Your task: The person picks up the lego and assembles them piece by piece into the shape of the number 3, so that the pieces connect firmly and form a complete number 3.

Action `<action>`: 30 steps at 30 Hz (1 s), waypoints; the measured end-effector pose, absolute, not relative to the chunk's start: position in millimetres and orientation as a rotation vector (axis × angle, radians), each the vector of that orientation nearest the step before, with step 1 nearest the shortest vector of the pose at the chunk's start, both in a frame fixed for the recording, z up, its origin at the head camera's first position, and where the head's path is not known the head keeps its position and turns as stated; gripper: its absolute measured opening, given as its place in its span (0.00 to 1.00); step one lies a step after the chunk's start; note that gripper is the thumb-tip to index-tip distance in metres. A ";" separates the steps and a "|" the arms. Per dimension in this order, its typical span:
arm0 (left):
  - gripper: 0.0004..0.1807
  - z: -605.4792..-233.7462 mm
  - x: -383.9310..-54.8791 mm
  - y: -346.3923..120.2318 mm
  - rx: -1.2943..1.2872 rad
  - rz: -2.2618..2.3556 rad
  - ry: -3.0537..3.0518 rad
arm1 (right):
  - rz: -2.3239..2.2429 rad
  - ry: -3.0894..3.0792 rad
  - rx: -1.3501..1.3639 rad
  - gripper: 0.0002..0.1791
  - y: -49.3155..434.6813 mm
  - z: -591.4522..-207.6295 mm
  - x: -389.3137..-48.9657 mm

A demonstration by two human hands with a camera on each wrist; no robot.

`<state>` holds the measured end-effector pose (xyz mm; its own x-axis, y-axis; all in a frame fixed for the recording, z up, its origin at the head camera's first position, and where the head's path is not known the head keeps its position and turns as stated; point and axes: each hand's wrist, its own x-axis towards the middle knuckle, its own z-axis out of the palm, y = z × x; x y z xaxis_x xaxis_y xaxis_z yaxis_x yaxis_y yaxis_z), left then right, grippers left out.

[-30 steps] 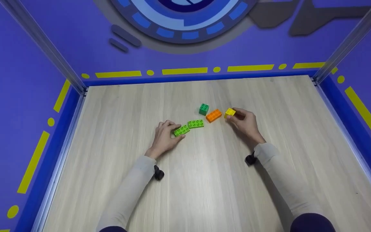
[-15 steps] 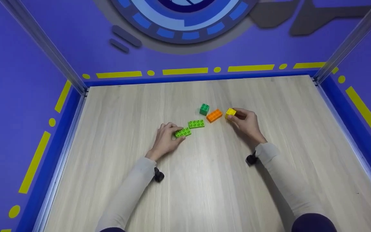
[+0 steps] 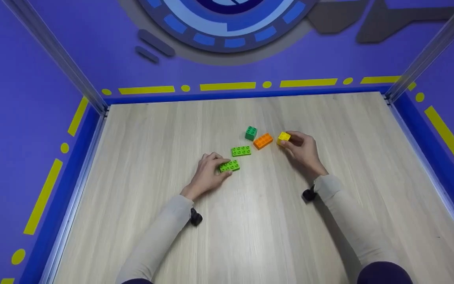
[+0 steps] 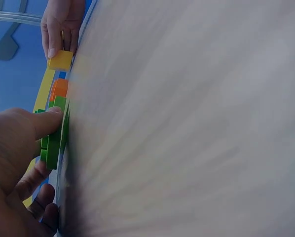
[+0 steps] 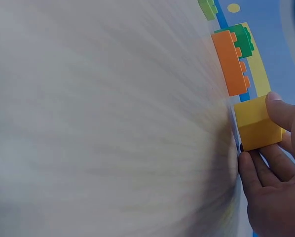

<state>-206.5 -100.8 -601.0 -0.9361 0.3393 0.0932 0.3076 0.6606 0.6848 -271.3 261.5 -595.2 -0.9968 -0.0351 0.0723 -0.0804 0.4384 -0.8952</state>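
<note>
Between thumb and fingers, my left hand (image 3: 207,176) pinches a flat lime-green building brick (image 3: 230,166) close above the tabletop; in the left wrist view that brick (image 4: 54,143) stands on its long edge to the camera. My right hand (image 3: 302,150) grips a small yellow building brick (image 3: 283,137) by its sides, and the right wrist view shows the thumb on the yellow brick (image 5: 258,123). A second lime-green brick (image 3: 241,151) lies just beyond the held one. An orange brick (image 3: 263,141) and a dark green brick (image 3: 251,133) sit between the hands, farther back.
The pale wood-grain tabletop (image 3: 250,228) is bounded by blue-purple printed walls (image 3: 227,67) at the back and both sides. Metal posts (image 3: 65,59) stand at the back corners. Black wrist cameras (image 3: 196,217) sit below each hand.
My left hand has drawn its lime-green brick toward me and slightly right, apart from the other lime-green brick. The right hand stays nearly still with the yellow brick.
</note>
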 end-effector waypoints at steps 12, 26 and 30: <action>0.24 -598.1 -200.0 -94.4 0.586 1.136 2.779 | 1.633 -2.634 0.039 0.28 259.7 -592.6 -268.2; 0.23 -599.2 -197.5 -87.5 0.632 1.074 2.794 | 1.681 -2.577 0.078 0.28 259.4 -595.4 -264.1; 0.23 -598.1 -196.4 -85.1 0.641 1.079 2.777 | 1.683 -2.586 0.081 0.27 259.5 -593.4 -262.0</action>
<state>-196.4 -85.1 -598.1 -0.9073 0.4157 0.0628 0.3491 0.6618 0.6634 -262.0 259.5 -593.4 -0.9971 -0.0138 0.0749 -0.0741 0.4043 -0.9116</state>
